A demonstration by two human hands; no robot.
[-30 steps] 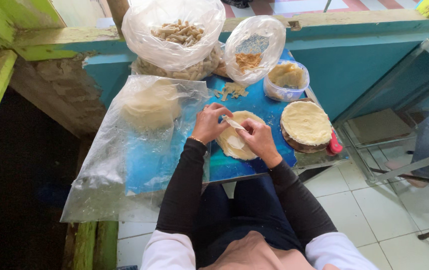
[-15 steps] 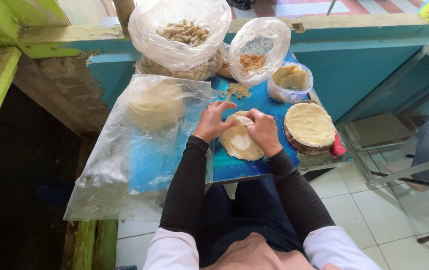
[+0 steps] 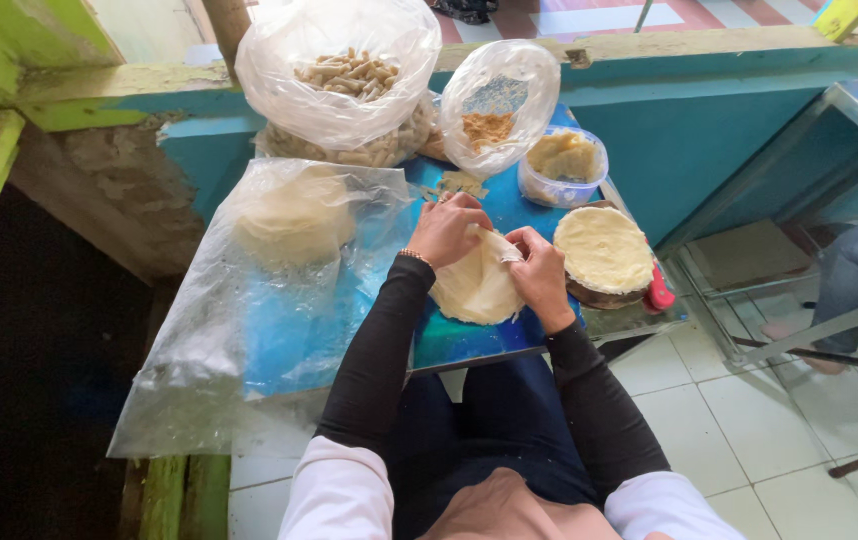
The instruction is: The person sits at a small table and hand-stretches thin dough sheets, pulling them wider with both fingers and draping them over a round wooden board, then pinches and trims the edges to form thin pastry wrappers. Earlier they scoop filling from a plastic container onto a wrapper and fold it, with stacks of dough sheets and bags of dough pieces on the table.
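A thin round pale wrapper sheet (image 3: pixel 474 290) lies on the blue table (image 3: pixel 469 345) in front of me. My left hand (image 3: pixel 446 228) pinches its far edge from the left, fingers curled over the fold. My right hand (image 3: pixel 539 270) holds the same folded edge from the right. Both hands rest on the wrapper, close together, rolling its top edge toward me. Whatever filling lies under the fold is hidden.
A stack of wrappers (image 3: pixel 604 250) sits on a round board at right, a red object (image 3: pixel 660 295) beside it. Behind are a tub of filling (image 3: pixel 562 160), a bag with crumbs (image 3: pixel 494 95), a big bag of rolled pieces (image 3: pixel 344 80) and a plastic-covered wrapper pile (image 3: pixel 294 220). Another person's leg (image 3: pixel 854 265) is at right.
Both hands have come closer together on the wrapper's far edge, and the fold has been drawn further over the sheet.
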